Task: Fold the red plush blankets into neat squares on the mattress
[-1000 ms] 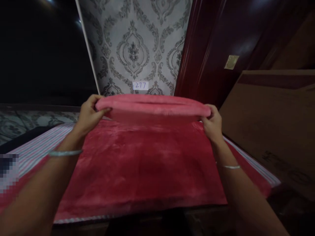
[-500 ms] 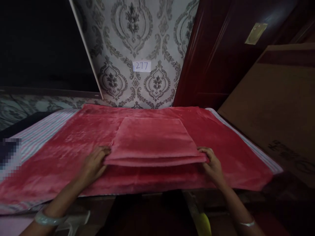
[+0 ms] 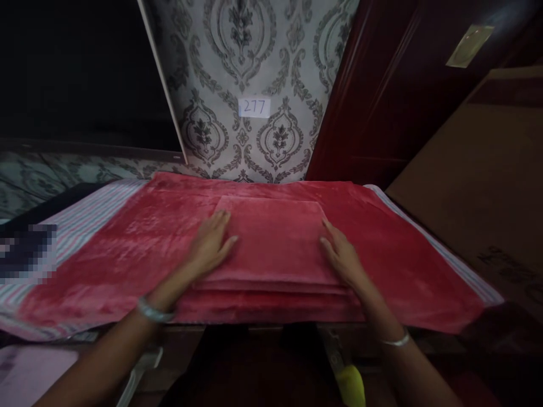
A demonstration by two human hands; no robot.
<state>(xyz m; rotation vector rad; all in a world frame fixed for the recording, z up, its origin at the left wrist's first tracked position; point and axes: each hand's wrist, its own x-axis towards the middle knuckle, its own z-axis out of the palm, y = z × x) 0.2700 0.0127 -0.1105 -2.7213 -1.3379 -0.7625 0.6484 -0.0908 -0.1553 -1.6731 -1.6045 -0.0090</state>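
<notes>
A folded pink plush cloth (image 3: 271,243) lies flat in the middle of a larger red plush blanket (image 3: 139,243). Its layered folded edge faces me. My left hand (image 3: 212,243) rests on the cloth's left side, fingers stretched forward and thumb apart. On the opposite side, my right hand (image 3: 341,254) lies along the right edge with its fingers extended and thumb apart. Neither hand grips the fabric.
Striped cloth (image 3: 89,220) shows beneath the blanket at both sides. A cardboard box (image 3: 479,186) stands at the right, by a dark red door (image 3: 382,102). Behind are a dark screen (image 3: 85,79) and a wall label (image 3: 254,107). Something yellow (image 3: 351,386) sits below the table edge.
Both hands have let go of the cloth's near corners and moved forward and inward onto its sides. The near folded edge, held up before, now lies lower on the blanket.
</notes>
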